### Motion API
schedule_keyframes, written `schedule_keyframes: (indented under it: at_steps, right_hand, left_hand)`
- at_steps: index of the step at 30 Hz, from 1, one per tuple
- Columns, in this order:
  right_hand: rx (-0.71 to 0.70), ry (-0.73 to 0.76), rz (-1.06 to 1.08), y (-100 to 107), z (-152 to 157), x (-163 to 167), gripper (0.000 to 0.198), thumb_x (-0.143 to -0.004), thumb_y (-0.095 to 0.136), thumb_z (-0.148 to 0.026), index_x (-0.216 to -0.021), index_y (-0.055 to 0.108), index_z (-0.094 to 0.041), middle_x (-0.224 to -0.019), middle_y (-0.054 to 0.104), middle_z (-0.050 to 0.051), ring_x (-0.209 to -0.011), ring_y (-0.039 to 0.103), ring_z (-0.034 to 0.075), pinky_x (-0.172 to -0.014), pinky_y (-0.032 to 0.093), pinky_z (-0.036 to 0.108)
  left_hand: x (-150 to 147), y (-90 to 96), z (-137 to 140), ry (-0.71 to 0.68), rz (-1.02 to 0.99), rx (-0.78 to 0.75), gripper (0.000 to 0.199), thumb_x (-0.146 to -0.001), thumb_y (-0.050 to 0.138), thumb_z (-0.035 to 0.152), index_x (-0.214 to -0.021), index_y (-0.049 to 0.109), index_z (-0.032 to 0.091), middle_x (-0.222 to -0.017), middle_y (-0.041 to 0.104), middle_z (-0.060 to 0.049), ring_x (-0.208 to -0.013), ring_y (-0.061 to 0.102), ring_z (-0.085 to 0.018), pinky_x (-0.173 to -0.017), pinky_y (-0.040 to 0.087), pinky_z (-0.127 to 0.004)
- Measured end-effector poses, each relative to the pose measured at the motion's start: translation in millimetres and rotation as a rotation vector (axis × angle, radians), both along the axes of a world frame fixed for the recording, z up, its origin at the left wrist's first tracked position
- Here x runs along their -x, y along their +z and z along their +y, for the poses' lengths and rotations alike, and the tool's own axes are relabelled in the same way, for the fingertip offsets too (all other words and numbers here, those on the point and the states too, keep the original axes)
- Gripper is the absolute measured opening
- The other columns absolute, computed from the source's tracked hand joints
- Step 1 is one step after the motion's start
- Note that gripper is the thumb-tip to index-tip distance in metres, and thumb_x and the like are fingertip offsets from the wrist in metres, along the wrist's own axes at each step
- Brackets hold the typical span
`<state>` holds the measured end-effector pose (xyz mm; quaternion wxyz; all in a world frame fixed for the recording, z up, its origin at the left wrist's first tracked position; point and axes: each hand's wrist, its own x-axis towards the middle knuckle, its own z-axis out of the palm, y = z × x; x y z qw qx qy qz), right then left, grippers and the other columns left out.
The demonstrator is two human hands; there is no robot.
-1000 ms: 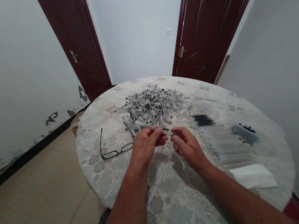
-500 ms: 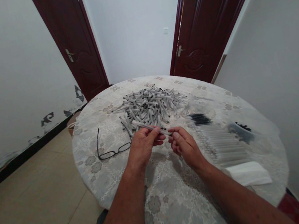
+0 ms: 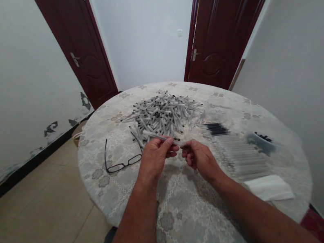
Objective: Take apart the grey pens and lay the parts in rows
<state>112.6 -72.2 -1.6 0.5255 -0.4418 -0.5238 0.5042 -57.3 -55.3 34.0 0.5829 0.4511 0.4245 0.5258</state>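
A thin white pen-like tube (image 3: 159,137) slants down to the right between my two hands above the front of the pile. My left hand (image 3: 155,155) is closed on its middle, thumb on top. At the lower right end, my right hand (image 3: 199,156) is closed, with thumb and index finger pinching the tip; its other fingers curl underneath. The fingers hide that tip and any small part on it. Just beyond the hands lies a heap of similar white tubes with dark ends (image 3: 163,113).
To the right, clear tubes (image 3: 245,153) lie side by side in a row, near slim black pieces (image 3: 217,128). Further right is clear plastic with small black parts (image 3: 263,137). A folded white cloth (image 3: 269,189) lies by my right forearm. Black-framed glasses (image 3: 116,168) rest left on the round table (image 3: 185,221).
My right fingers have curled in more tightly at the tube's end and shifted slightly. My left hand keeps its grip in nearly the same place.
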Motion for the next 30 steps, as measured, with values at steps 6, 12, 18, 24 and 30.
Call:
schedule_keyframes:
  at_steps: [6,12,18,24,30]
  right_hand:
    - [-0.037,-0.032,-0.088,-1.4,1.6,-0.3,0.033,-0.093,0.065,-0.054,-0.09,0.063,-0.021,-0.066,0.058,-0.003,-0.051,0.048,0.011,-0.045,0.035,0.023]
    - [-0.06,-0.04,0.032,1.2,-0.5,1.6,0.037,-0.09,0.069,-0.052,-0.112,0.061,-0.023,-0.082,0.066,-0.001,-0.052,0.052,0.01,-0.043,0.037,0.022]
    - [-0.036,0.016,-0.081,3.6,-1.1,1.5,0.041,-0.099,0.055,-0.056,-0.087,0.064,-0.019,-0.058,0.058,-0.003,-0.044,0.045,0.01,-0.041,0.033,0.022]
    - [-0.107,-0.082,-0.021,1.6,-0.3,2.2,0.026,-0.085,0.076,-0.04,-0.098,0.064,-0.021,-0.076,0.065,-0.002,-0.056,0.054,0.011,-0.047,0.041,0.022]
    - [-0.106,-0.071,-0.013,3.5,-2.5,2.3,0.023,-0.085,0.075,-0.037,-0.097,0.063,-0.021,-0.075,0.063,-0.003,-0.057,0.053,0.011,-0.049,0.042,0.022]
  left_hand:
    - [-0.1,2.4,-1.4,0.012,0.003,-0.005,0.033,-0.085,0.076,0.042,-0.1,0.071,0.014,-0.091,0.076,-0.009,-0.08,0.074,-0.021,-0.073,0.061,-0.033]
    - [-0.1,2.2,-0.9,0.003,-0.008,0.0,0.035,-0.083,0.078,0.044,-0.101,0.07,0.014,-0.092,0.076,-0.009,-0.081,0.074,-0.021,-0.072,0.06,-0.033]
    - [0.5,1.7,-0.7,0.008,0.013,-0.008,0.035,-0.085,0.077,0.045,-0.1,0.07,0.014,-0.091,0.077,-0.009,-0.08,0.075,-0.02,-0.073,0.06,-0.031]
    - [-1.4,-1.2,0.5,0.044,-0.036,0.0,0.033,-0.089,0.073,0.045,-0.099,0.067,0.014,-0.09,0.077,-0.011,-0.079,0.076,-0.022,-0.07,0.062,-0.032]
    - [-4.0,-1.0,-1.0,0.064,-0.199,0.018,0.024,-0.096,0.063,0.04,-0.102,0.053,0.018,-0.097,0.075,-0.008,-0.078,0.077,-0.021,-0.07,0.064,-0.036]
